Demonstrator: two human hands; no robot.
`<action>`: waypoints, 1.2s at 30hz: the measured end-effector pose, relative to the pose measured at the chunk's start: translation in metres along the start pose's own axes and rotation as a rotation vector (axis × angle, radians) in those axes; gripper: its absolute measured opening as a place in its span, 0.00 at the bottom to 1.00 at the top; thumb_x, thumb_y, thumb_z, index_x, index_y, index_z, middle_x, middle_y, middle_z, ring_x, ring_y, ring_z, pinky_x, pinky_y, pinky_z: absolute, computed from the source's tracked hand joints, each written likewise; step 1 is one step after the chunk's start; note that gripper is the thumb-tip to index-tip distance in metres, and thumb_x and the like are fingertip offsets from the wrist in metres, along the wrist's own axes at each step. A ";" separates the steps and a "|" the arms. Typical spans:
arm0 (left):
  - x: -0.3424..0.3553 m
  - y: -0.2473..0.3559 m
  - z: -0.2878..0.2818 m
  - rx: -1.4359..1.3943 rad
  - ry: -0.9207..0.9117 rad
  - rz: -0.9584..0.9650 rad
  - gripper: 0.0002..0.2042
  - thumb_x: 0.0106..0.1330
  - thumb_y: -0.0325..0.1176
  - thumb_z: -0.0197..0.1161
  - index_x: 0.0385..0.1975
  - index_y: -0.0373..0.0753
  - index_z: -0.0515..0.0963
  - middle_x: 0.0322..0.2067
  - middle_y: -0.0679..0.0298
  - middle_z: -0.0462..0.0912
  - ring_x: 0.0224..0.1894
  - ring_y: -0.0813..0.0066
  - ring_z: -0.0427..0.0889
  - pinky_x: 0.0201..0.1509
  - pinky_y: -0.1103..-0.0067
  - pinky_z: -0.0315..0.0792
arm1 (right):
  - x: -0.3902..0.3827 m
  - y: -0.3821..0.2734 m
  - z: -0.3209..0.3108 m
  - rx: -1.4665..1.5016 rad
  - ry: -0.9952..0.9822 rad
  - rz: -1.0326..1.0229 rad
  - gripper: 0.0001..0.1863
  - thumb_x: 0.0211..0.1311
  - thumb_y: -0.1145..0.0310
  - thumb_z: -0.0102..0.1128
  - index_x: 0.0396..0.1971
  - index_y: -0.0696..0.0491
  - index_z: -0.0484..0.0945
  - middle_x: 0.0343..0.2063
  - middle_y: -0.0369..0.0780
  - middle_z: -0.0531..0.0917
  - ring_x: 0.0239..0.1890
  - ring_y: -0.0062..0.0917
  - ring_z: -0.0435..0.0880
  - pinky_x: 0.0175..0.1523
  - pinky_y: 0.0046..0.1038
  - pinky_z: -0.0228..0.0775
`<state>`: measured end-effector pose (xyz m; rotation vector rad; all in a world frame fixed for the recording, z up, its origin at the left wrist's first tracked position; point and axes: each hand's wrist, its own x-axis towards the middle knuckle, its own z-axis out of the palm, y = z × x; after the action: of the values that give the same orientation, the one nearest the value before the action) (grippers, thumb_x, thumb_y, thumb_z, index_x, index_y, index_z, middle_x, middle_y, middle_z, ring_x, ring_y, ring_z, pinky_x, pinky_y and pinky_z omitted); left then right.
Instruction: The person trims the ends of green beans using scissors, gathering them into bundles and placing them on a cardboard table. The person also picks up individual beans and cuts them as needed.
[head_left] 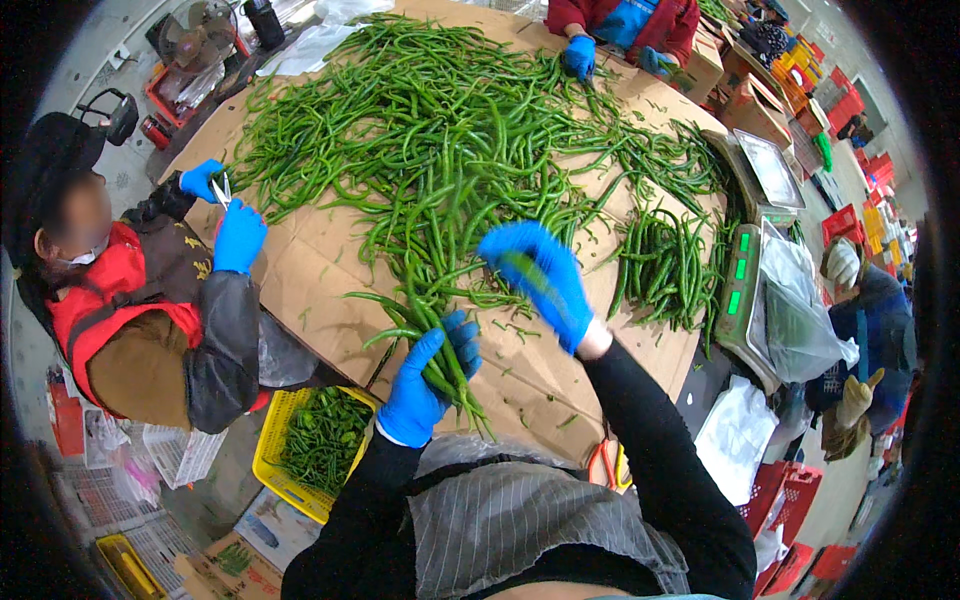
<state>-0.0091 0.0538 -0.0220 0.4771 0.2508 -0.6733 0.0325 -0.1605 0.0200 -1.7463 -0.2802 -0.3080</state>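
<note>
My left hand point(420, 385), in a blue glove, is closed round a bunch of long green chili peppers point(425, 325), their ends sticking out above and below the fist. To its right, over the cardboard-covered table, my right hand point(540, 280) is blurred by motion. A green streak, apparently a chili pepper point(524, 268), lies across its curled blue fingers. Beyond both hands spreads a large heap of loose green chili peppers point(430, 110). A smaller, neater pile of chili peppers point(665, 265) sits to the right of my right hand.
Orange-handled scissors point(604, 464) lie at the near table edge. A green scale point(740, 290) with plastic bags point(795, 300) stands at right. A yellow crate point(268, 450) of peppers is below left. One co-worker holds scissors point(222, 188) at left; another's gloved hands point(579, 57) work across the table.
</note>
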 end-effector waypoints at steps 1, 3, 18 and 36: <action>-0.006 -0.002 0.015 0.002 0.051 -0.016 0.17 0.68 0.38 0.53 0.54 0.38 0.70 0.40 0.63 0.80 0.41 0.70 0.78 0.49 0.68 0.73 | -0.008 -0.007 0.007 -0.224 -0.157 -0.275 0.11 0.60 0.72 0.56 0.43 0.53 0.78 0.42 0.41 0.80 0.45 0.34 0.79 0.53 0.32 0.69; -0.003 -0.007 0.013 0.020 0.089 -0.010 0.18 0.67 0.36 0.55 0.56 0.38 0.70 0.42 0.61 0.79 0.43 0.69 0.77 0.50 0.72 0.73 | -0.030 -0.006 0.035 -0.135 -0.436 -0.125 0.13 0.57 0.73 0.56 0.44 0.53 0.79 0.46 0.43 0.80 0.47 0.36 0.79 0.53 0.32 0.69; -0.010 0.022 -0.022 0.107 0.093 0.173 0.22 0.64 0.33 0.59 0.58 0.38 0.68 0.38 0.65 0.79 0.41 0.71 0.77 0.49 0.75 0.73 | 0.051 0.064 -0.028 -0.663 0.181 -0.357 0.16 0.50 0.82 0.53 0.38 0.50 0.79 0.40 0.44 0.80 0.42 0.39 0.79 0.47 0.32 0.71; 0.017 -0.032 0.022 0.014 -0.076 -0.181 0.25 0.65 0.35 0.55 0.62 0.40 0.62 0.57 0.58 0.70 0.56 0.61 0.72 0.61 0.66 0.66 | -0.073 -0.038 0.011 -0.008 0.237 0.210 0.17 0.49 0.78 0.68 0.42 0.54 0.79 0.40 0.41 0.82 0.43 0.26 0.81 0.46 0.25 0.74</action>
<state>-0.0158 0.0118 -0.0200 0.4448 0.2189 -0.8690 -0.0483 -0.1437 0.0264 -1.7114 0.0757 -0.3590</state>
